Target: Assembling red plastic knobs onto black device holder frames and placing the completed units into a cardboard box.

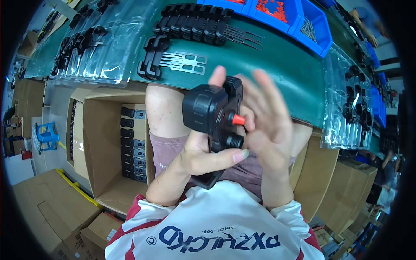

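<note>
My left hand (197, 154) is closed round a black plastic tool body (206, 108) with a ribbed block and a loop-shaped lower end, held over my lap. A red cone-shaped cap (238, 119) and a black threaded stub (235, 141) stick out of its right side. The left thumb lies across the tool below the stub. My right hand (271, 125), smeared by motion, is just right of the red cap with its fingers spread; I see nothing held in it. Beyond, on the green table (277, 73), lie black clamp-like parts (193, 21) with flat slotted metal plates (184, 62).
Blue bins (310, 32) at the back hold red parts (272, 9) and metal pins (308, 30). Clear plastic trays (104, 65) with black parts flank the work area. Left of my legs, an open carton (104, 143) holds stacked black parts. A blue stool (45, 136) stands farther left.
</note>
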Demonstrator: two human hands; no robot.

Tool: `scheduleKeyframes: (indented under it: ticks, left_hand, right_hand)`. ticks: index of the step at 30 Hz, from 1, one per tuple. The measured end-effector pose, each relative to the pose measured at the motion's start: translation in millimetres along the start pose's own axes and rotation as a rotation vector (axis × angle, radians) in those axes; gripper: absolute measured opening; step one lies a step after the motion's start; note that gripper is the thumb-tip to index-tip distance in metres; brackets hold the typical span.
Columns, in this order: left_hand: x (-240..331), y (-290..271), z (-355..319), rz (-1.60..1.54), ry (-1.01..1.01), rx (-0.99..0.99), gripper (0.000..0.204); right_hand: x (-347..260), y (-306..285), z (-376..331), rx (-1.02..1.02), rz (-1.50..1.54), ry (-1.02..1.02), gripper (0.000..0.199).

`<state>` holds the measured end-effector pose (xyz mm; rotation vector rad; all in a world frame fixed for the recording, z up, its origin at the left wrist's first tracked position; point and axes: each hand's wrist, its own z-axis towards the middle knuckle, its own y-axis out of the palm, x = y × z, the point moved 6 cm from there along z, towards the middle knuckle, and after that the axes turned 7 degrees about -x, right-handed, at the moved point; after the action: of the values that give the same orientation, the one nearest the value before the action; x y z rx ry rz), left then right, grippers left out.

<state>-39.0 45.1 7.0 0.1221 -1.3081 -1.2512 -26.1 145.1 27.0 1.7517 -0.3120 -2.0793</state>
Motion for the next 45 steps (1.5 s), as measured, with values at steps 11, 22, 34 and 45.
scheduleKeyframes:
  ticks: [11, 22, 34, 45]
  left_hand:
    - [28, -25, 4, 0.062, 0.268, 0.270, 0.071]
    - [39, -33, 10, 0.113, 0.427, 0.349, 0.065]
    - [20, 14, 30, 0.590, 0.332, -0.048, 0.087]
    - [88, -83, -85, 0.524, -0.192, 0.131, 0.066]
  right_hand:
    - [31, 16, -8, -0.163, -0.114, 0.095, 0.101]
    - [33, 16, -36, -0.142, -0.404, 0.144, 0.117]
    - [-20, -41, -13, -0.043, 0.149, 0.097, 0.104]
    - [-200, -339, 135, 0.748, -0.974, 0.033, 0.075]
